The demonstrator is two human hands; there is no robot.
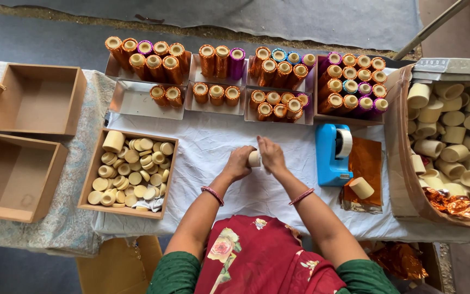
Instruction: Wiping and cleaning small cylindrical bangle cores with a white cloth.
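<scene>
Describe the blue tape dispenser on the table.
The tape dispenser is bright blue, apparently plastic, with a chunky body. A pale roll of tape sits in its upper right part. It stands on the white cloth, right of both hands. Its right edge meets the orange foil sheets. No hand touches it.

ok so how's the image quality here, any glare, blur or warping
Head view: soft, even light with faint shadows; the left hand and right hand around the pale tube are slightly soft; small glints on the orange foil sheet; wide-lens bending shows at the right-hand basket and the edges.
</scene>
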